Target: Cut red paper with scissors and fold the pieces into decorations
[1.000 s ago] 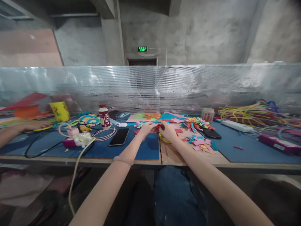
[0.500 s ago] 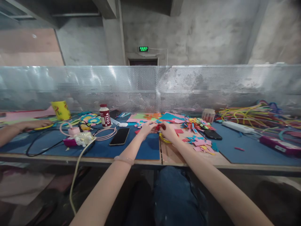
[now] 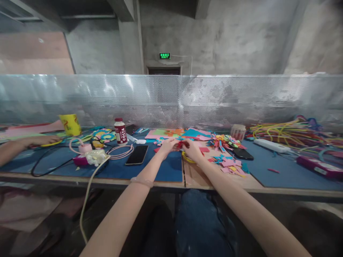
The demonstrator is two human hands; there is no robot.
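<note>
Item: red piece [image 3: 182, 144], small and paper-like, held just above the tabletop [image 3: 166, 171] near its centre seam, between my two hands.
Long axis and heading: I cannot tell; the piece is too small and mostly covered.
Left hand [image 3: 166, 146]: palm down, fingers pinched on the piece's left side, forearm stretched straight forward.
Right hand [image 3: 192, 150]: mirrors it, fingers closed on the right side, wrist over a yellow loop [image 3: 184, 157].
Nearby: dark phone [image 3: 136, 155] left of my left hand; heap of coloured paper scraps [image 3: 227, 162] right of my right hand.
</note>
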